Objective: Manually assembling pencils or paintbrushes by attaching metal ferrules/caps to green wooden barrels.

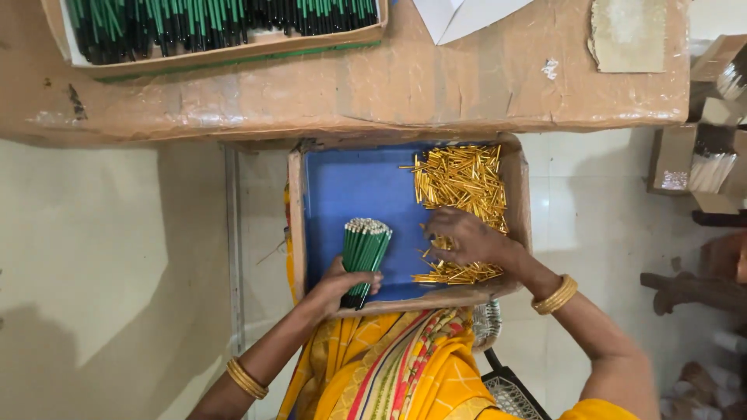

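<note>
So your left hand point(342, 284) has its grip clenched around a bundle of green pencils point(364, 250), holding them tilted with the pale ends fanned out and pointing away from you, right over the blue-lined tray point(354, 187) sitting on your lap. Your right hand point(465, 237) is down in the pile of little gold metal tubes point(461, 183) on the right side of that same tray, fingers curled and pressed into the heap, but you can't really tell from this angle if that grip has actually pinched any or is just resting on them. The gold tubes fill the far right part of the tray and spill down under your palm toward the near edge, while the left half of the blue lining is mostly taken up by the pencil bundle. Gold bangles on both wrists, yellow patterned cloth in your lap just below the tray. Up ahead there's the brown counter point(436, 85) and on its far left sits a shallow box of more green and black pencils point(218, 23), well apart from your hands
</note>
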